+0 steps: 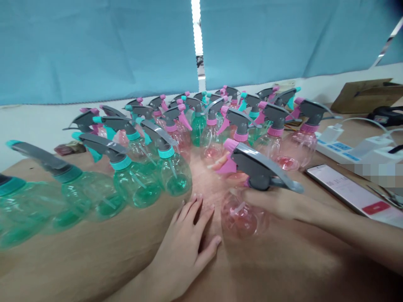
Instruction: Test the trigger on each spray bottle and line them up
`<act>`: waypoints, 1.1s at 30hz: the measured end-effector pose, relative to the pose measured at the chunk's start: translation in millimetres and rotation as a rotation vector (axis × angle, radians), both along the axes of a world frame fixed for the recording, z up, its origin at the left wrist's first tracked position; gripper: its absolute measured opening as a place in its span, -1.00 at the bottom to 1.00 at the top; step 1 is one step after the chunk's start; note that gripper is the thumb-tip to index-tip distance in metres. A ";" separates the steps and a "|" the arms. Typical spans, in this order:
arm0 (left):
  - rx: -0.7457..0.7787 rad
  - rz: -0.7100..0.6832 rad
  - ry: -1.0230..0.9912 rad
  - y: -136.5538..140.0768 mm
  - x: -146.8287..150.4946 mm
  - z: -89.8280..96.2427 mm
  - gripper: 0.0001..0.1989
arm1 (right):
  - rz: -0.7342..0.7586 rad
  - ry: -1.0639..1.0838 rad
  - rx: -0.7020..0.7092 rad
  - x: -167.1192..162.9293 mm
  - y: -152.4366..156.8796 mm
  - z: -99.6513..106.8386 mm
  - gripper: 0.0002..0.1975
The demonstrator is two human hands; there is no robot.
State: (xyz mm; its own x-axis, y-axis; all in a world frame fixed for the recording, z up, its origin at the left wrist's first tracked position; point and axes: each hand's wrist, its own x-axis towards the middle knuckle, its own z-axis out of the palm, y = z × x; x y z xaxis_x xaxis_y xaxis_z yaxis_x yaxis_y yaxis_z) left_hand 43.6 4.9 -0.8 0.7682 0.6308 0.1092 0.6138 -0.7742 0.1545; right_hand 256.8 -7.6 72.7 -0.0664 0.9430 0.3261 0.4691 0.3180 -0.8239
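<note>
On my feed, left hand [185, 241] palm down on the table [94, 260], fingers loosely spread toward the far edge, thumb out to the right. Left forearm [141, 287] comes in from the near side. Right hand [269, 201] curled in a grip, fingers partly hidden, slightly blurred. Right forearm [340, 224] slants in from the table's right side, bare.
</note>
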 end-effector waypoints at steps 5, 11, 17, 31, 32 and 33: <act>-0.001 -0.001 -0.013 -0.1 -0.3 -0.4 -0.50 | 0.007 0.023 0.009 -0.7 3.6 -9.1 -0.63; 0.006 0.004 -0.023 -0.7 1.4 0.3 -0.52 | -0.033 0.007 0.018 0.0 4.4 -13.6 -0.58; 0.012 -0.002 -0.012 -0.8 1.3 0.0 -0.51 | -0.030 0.009 0.091 -3.0 2.5 -11.4 -0.69; 0.019 0.002 -0.021 -1.4 1.9 0.3 -0.51 | -0.045 -0.177 0.028 10.2 -9.8 4.1 -0.70; 0.020 0.003 -0.021 -1.5 2.0 0.2 -0.51 | -0.045 -0.205 0.004 11.8 -11.4 4.6 -0.71; 0.021 0.003 -0.022 -1.6 2.1 0.2 -0.51 | -0.044 -0.228 -0.011 13.4 -13.3 4.6 -0.70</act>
